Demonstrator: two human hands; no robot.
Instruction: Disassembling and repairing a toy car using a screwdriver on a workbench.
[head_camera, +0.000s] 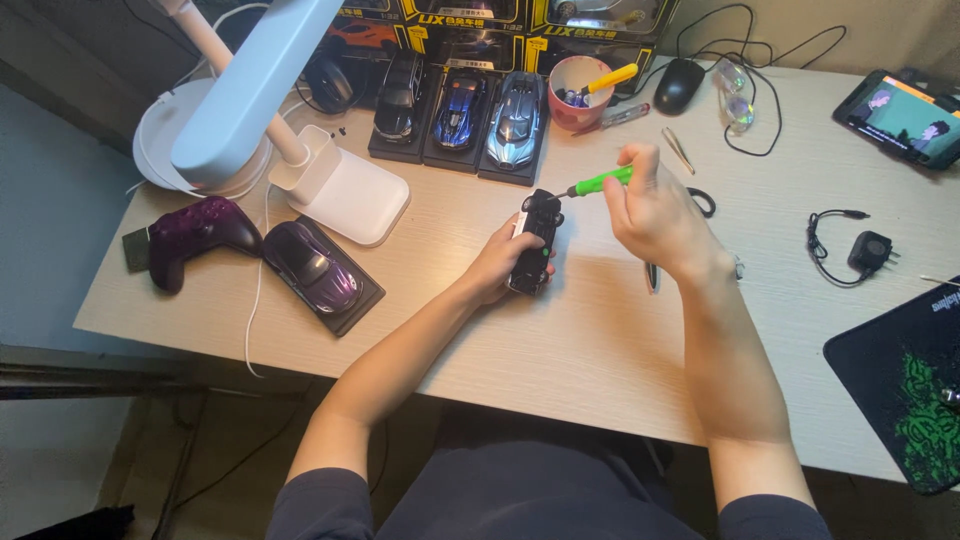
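My left hand (497, 262) grips a small black model car (534, 240), held just above the light wooden desk (560, 340). My right hand (655, 210) holds a green-handled screwdriver (603, 181) whose tip rests on the far end of the car. Both forearms reach in from the bottom of the view.
Three model cars on black bases (460, 112) stand at the back. A purple model car (312, 265) and purple game controller (195, 232) lie left, beside a white desk lamp (340, 190). A pink cup with tools (580, 92), mouse (680, 85), tweezers (677, 150), charger (868, 250), phone (900, 118), mouse pad (905, 385) sit right.
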